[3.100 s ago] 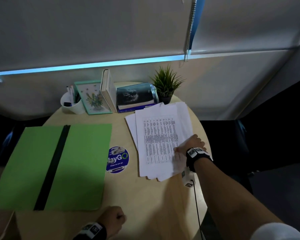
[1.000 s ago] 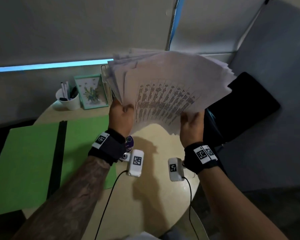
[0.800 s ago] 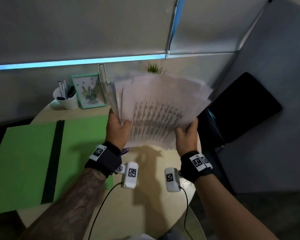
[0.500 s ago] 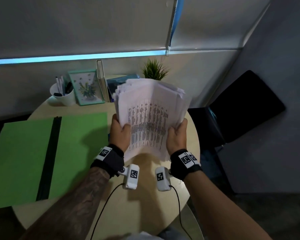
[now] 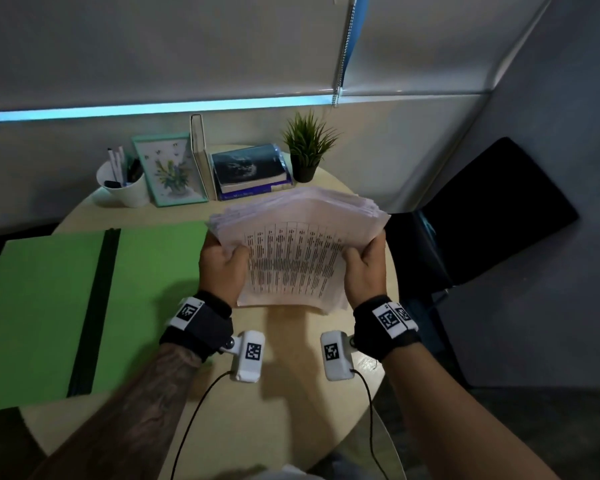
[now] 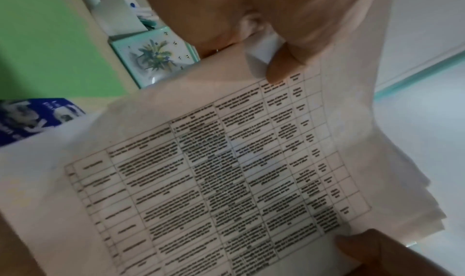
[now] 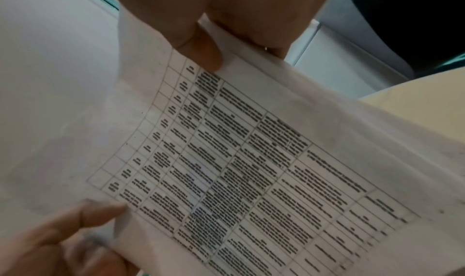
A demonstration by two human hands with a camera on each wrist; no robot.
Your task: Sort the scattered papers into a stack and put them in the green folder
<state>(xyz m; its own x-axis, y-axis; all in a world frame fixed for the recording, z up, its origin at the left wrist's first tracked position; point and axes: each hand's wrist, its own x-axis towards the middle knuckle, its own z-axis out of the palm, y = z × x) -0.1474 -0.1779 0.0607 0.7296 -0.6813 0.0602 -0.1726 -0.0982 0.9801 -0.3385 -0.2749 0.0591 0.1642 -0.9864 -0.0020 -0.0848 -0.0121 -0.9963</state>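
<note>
At frame centre, one stack of papers (image 5: 300, 251) is clamped between left hand (image 5: 222, 268) and right hand (image 5: 364, 271), above one counter (image 5: 291, 393), beside one green folder (image 5: 49, 306) at left.

dim room, drawn white blinds (image 5: 153, 46), round pale wooden table (image 5: 291, 393), black chair (image 5: 482, 216)

**Papers gathered and squared up**

No longer spread flat on the table (image 5: 291, 393) under the right hand (image 5: 364, 271): papers (image 5: 291, 261) now lifted, gripped by left hand (image 5: 222, 268) too, fan narrowed into a tighter, lower stack.
</note>
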